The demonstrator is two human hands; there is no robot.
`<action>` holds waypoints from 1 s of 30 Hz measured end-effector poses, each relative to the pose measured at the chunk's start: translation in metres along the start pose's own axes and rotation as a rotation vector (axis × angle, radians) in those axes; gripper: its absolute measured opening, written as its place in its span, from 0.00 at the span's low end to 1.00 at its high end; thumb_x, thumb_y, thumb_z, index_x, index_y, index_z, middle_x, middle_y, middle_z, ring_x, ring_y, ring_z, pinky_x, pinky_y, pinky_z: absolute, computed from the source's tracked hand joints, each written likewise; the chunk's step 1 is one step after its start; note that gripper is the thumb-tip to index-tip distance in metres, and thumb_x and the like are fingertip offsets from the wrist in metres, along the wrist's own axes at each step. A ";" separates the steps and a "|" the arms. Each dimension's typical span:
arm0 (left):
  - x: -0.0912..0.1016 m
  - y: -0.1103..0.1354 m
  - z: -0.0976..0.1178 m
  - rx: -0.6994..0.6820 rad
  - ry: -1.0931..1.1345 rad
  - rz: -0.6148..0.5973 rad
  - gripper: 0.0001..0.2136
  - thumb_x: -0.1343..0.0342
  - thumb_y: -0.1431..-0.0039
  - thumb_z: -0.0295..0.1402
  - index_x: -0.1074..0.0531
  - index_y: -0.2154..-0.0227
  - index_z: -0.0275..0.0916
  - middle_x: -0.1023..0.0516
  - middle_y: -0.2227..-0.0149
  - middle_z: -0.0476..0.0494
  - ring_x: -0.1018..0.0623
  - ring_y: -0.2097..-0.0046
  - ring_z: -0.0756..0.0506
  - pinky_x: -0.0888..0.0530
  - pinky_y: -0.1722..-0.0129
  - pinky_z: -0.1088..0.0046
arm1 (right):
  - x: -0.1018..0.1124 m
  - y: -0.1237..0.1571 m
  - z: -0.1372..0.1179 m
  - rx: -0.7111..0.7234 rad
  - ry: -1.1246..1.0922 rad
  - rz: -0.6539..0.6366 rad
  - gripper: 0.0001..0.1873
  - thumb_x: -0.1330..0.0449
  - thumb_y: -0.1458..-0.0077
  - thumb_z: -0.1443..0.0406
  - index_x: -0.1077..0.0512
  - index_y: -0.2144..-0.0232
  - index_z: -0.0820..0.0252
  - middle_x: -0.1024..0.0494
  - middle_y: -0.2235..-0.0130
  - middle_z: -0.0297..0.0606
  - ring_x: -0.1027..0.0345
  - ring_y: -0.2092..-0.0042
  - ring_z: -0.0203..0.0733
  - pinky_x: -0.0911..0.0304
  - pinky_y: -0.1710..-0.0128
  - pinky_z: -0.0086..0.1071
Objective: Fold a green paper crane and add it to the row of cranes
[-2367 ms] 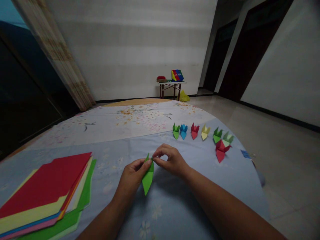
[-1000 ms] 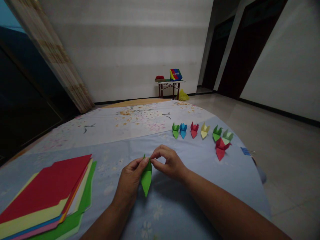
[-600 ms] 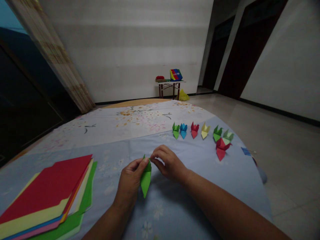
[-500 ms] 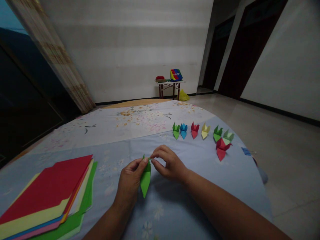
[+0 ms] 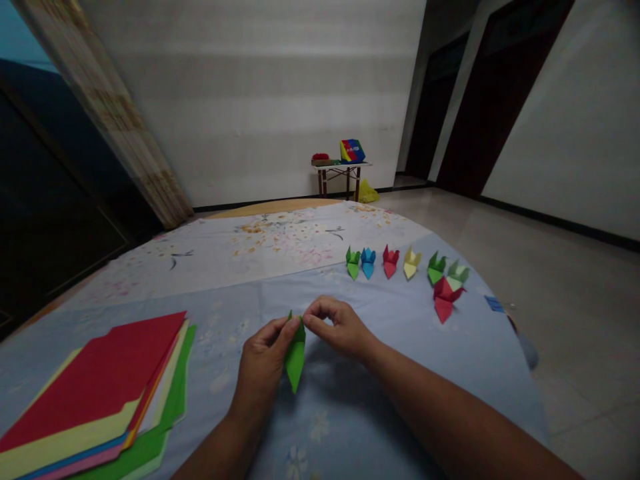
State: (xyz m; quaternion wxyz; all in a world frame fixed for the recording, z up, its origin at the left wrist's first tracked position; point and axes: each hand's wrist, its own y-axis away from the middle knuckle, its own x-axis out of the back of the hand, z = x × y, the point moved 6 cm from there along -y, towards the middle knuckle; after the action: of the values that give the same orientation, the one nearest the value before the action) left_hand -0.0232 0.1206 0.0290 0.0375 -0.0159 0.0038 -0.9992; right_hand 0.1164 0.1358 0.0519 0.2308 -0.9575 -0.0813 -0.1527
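A bright green folded paper crane (image 5: 295,360) hangs point-down over the blue cloth, pinched between the thumb and fingers of my left hand (image 5: 265,353). My right hand (image 5: 337,325) is at its upper right tip, thumb and forefinger pressed together on that small end. The tip itself is mostly covered by these fingers. Beyond my right hand stands a row of finished-looking paper cranes: a green crane (image 5: 353,264), a blue crane (image 5: 369,264), a red crane (image 5: 391,262), a yellow crane (image 5: 411,263) and others to the right.
A stack of coloured paper (image 5: 95,380), red on top, lies at the left. The round table wears a floral tablecloth (image 5: 225,293). A larger red crane (image 5: 445,301) and a small blue item (image 5: 494,304) are near the right edge. A small side table (image 5: 343,165) stands by the wall.
The fingers of my right hand have closed together on the green crane's tip, where they were spread wider before. The crane has shifted slightly right and turned a little.
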 end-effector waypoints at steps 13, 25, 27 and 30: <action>0.002 0.001 0.000 -0.011 -0.015 0.027 0.13 0.37 0.57 0.42 0.22 0.72 0.38 0.21 0.72 0.47 0.25 0.69 0.47 0.31 0.69 0.77 | -0.001 -0.001 0.006 0.038 -0.018 -0.022 0.09 0.42 0.48 0.61 0.29 0.75 0.61 0.30 0.73 0.33 0.37 0.70 0.33 0.40 0.68 0.27; 0.003 0.001 -0.002 -0.013 -0.004 0.064 0.13 0.38 0.57 0.41 0.24 0.74 0.35 0.25 0.76 0.49 0.29 0.73 0.50 0.34 0.74 0.78 | -0.010 0.003 0.003 0.057 0.040 -0.035 0.10 0.44 0.47 0.63 0.30 0.77 0.62 0.30 0.74 0.33 0.37 0.70 0.33 0.41 0.68 0.27; 0.003 0.000 -0.004 0.022 0.043 0.073 0.14 0.37 0.59 0.42 0.25 0.74 0.35 0.26 0.77 0.50 0.30 0.75 0.50 0.34 0.75 0.78 | -0.009 0.002 0.005 0.021 0.016 -0.031 0.12 0.45 0.46 0.61 0.29 0.76 0.62 0.29 0.74 0.33 0.36 0.70 0.33 0.41 0.67 0.28; 0.001 -0.001 -0.007 0.056 0.078 0.066 0.15 0.37 0.59 0.43 0.25 0.73 0.35 0.27 0.78 0.51 0.31 0.77 0.51 0.35 0.76 0.78 | -0.007 0.001 0.010 -0.038 -0.033 -0.011 0.14 0.48 0.44 0.60 0.28 0.75 0.62 0.29 0.74 0.34 0.36 0.69 0.34 0.41 0.67 0.28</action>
State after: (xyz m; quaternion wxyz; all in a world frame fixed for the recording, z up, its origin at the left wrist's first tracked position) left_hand -0.0248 0.1214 0.0216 0.0706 0.0242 -0.0224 -0.9970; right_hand 0.1123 0.1385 0.0407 0.2103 -0.9636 -0.0877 -0.1399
